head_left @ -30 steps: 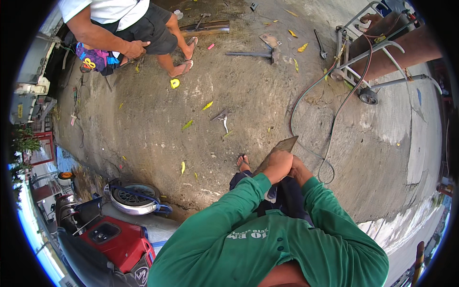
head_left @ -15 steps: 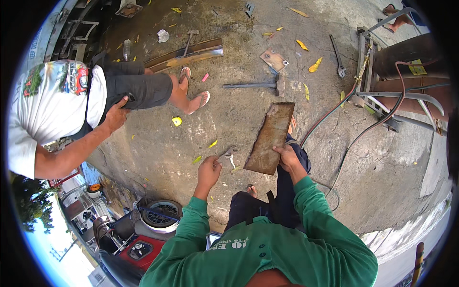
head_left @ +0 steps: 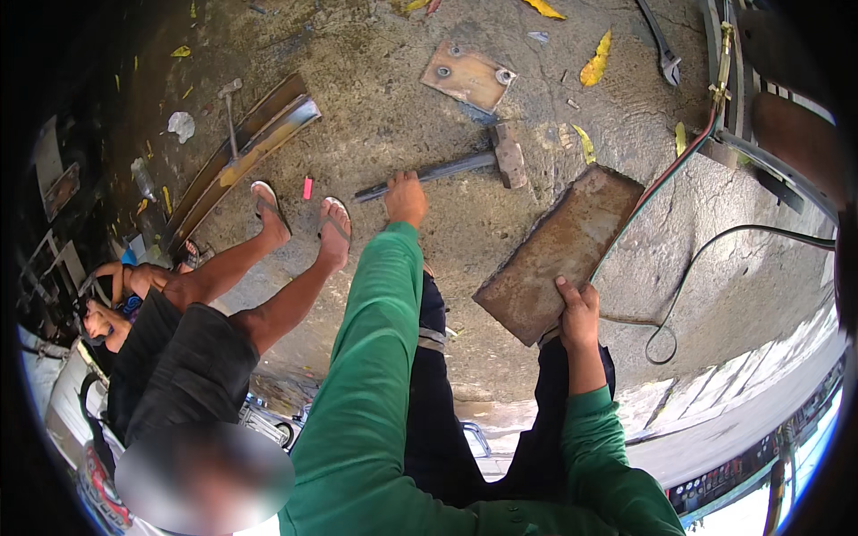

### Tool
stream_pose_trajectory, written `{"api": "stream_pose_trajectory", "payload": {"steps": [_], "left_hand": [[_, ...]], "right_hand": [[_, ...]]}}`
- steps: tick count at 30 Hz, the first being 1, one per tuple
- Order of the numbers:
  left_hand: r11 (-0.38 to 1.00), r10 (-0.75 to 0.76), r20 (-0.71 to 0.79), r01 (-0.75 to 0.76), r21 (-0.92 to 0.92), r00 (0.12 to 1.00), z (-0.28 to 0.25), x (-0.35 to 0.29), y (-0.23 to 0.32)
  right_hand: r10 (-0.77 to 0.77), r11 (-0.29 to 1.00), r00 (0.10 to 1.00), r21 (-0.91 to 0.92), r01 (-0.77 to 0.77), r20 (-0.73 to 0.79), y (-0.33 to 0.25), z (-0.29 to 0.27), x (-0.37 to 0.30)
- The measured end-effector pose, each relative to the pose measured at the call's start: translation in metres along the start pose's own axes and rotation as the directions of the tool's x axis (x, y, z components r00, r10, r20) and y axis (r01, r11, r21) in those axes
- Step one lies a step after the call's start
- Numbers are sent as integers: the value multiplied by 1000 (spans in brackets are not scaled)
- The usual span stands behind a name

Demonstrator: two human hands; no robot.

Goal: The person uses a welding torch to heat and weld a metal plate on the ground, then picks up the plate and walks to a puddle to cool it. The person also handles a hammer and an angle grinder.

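My left hand [head_left: 407,200] reaches down to the concrete, its fingers closed round the dark handle of a sledgehammer [head_left: 456,166]. The hammer lies on the ground with its blocky steel head [head_left: 509,156] to the right. My right hand [head_left: 579,311] grips the near edge of a flat, rusty steel plate [head_left: 563,250], thumb on top and fingers hidden beneath. That plate is held slanting, its far corner close to a red-and-green hose. Beyond the hammer head lies a smaller rusty plate [head_left: 467,75] with several nut-like rings on it.
At the left stands a co-worker in dark shorts [head_left: 192,366] and flip-flops; another person crouches behind. A small hammer [head_left: 231,121] rests on a steel angle bar [head_left: 241,161]. An adjustable wrench [head_left: 661,45] lies far right, near hoses [head_left: 666,174] and cylinders. Yellow leaves [head_left: 596,58] are scattered about.
My left hand has left the silver plier-like tool near it and moved forward to the sledgehammer handle. The plate in my right hand has tilted clockwise. My view has shifted, and the co-worker has bent down.
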State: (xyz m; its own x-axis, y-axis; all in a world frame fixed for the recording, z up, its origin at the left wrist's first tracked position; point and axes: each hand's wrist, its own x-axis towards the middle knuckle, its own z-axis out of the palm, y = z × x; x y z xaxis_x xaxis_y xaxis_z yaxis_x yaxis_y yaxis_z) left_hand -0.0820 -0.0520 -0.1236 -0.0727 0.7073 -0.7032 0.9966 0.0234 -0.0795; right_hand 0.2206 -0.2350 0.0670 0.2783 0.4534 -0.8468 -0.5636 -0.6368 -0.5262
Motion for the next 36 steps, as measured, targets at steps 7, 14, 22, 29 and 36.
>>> {"api": "stream_pose_trajectory", "payload": {"steps": [7, 14, 22, 29, 36], "left_hand": [[909, 374, -3, -366, 198, 928, 32, 52, -6], [862, 363, 226, -234, -450, 904, 32, -37, 23], [304, 222, 352, 279, -911, 909, 24, -77, -17], [288, -92, 111, 133, -948, 990, -23, 14, -76], [462, -283, -95, 49, -885, 955, -8, 115, -74]], "right_hand": [[23, 972, 988, 234, 14, -155, 24, 29, -14], [-5, 979, 971, 195, 53, -241, 68, 39, -7], [-7, 994, 977, 106, 30, -214, 61, 44, -3], [-53, 999, 987, -3, 53, -153, 63, 50, -3], [-92, 955, 982, -295, 40, -163, 67, 50, 8]]}}
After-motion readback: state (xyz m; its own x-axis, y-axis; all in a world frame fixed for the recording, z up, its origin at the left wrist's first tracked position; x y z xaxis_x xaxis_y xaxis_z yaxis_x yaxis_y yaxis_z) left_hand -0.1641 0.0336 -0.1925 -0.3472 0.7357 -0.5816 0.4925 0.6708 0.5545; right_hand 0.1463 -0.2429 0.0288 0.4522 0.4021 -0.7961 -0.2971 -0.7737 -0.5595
